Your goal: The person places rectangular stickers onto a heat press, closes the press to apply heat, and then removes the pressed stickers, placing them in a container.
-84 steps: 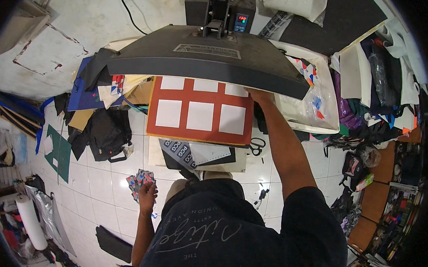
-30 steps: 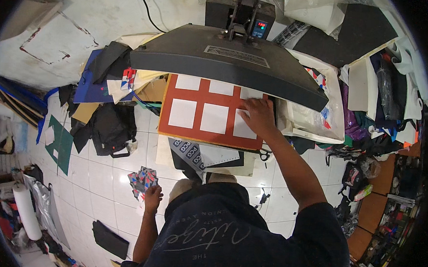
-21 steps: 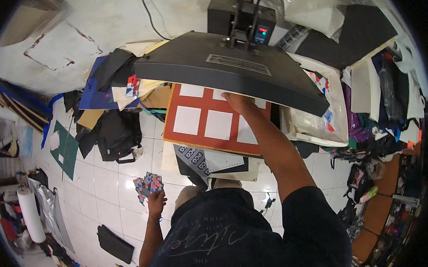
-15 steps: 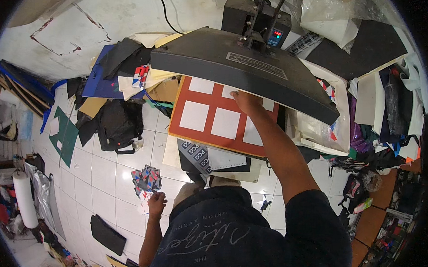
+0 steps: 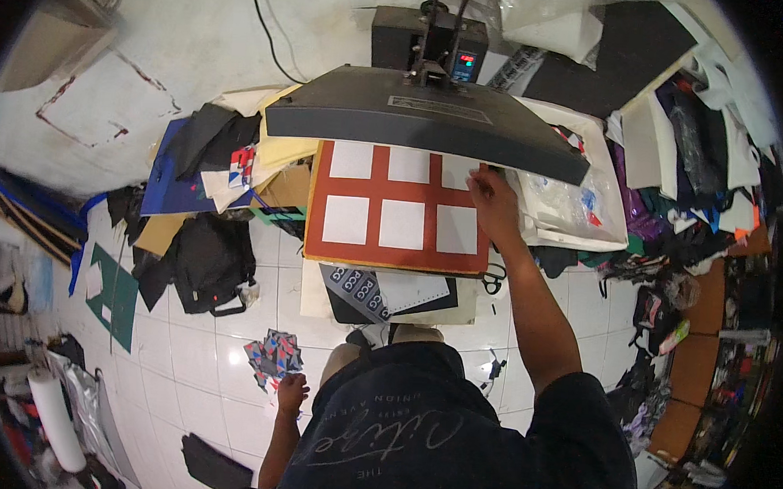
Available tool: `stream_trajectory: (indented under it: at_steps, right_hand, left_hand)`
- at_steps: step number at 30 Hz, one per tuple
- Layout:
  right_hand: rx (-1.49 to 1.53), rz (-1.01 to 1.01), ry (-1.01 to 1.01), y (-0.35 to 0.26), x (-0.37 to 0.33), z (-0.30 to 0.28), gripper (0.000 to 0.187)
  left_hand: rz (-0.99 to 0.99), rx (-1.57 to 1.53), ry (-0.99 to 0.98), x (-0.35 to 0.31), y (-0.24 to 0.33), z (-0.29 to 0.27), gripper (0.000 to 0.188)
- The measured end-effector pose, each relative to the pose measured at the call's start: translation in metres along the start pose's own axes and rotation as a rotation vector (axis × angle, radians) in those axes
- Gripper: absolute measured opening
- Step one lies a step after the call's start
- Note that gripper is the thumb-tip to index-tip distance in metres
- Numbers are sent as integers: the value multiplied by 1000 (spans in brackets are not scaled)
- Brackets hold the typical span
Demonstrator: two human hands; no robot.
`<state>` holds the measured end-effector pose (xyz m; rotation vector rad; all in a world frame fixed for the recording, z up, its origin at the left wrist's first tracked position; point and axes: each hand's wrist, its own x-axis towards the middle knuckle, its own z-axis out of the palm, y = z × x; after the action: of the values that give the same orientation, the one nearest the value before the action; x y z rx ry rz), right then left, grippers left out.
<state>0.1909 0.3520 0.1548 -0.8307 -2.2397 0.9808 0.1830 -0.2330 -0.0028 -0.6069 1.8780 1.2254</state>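
Several white square sheets (image 5: pixel 401 224) lie in two rows on the red-brown lower bed (image 5: pixel 377 191) of a heat press. Its dark upper plate (image 5: pixel 424 120) is raised above the bed and covers the far row's upper edges. My right hand (image 5: pixel 495 200) is at the bed's right side, its loosely bent fingers at the far-right sheet (image 5: pixel 457 172). No held item shows in it. Low on the left, my left hand (image 5: pixel 292 393) hangs with loosely curled fingers apart and nothing visible in them. Beyond it, a pile of grey, red and blue printed pieces (image 5: pixel 272 355) lies on the floor.
Scissors (image 5: pixel 494 279) sit right of the bed. Below its front edge are a grey printed strip (image 5: pixel 354 290) and a dark board. A black bag (image 5: pixel 210 266) and green cutting mat (image 5: pixel 114 296) lie left. A white tray (image 5: pixel 578 241) with plastic stands right.
My right hand has moved right across the sheets, from the middle of the far row to the far-right one. My left hand stays low near the pile. The view has shifted slightly.
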Motion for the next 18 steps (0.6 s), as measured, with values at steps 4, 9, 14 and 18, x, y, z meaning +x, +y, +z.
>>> stream_trajectory:
  at_steps: [4, 9, 14, 18]
  right_hand:
    - [26, 105, 14, 21, -119, -42, 17]
    - [-385, 444, -668, 68, -322, -29, 42]
    - [-249, 506, -1074, 105, -495, -35, 33]
    - [403, 1134, -944, 75, -499, -20, 37]
  left_hand:
    - [21, -12, -128, 27, -6, -26, 15]
    - [105, 127, -114, 62, -14, -63, 21]
    - [568, 609, -340, 115, -32, -78, 25]
    - [576, 710, -204, 144, -32, -98, 21]
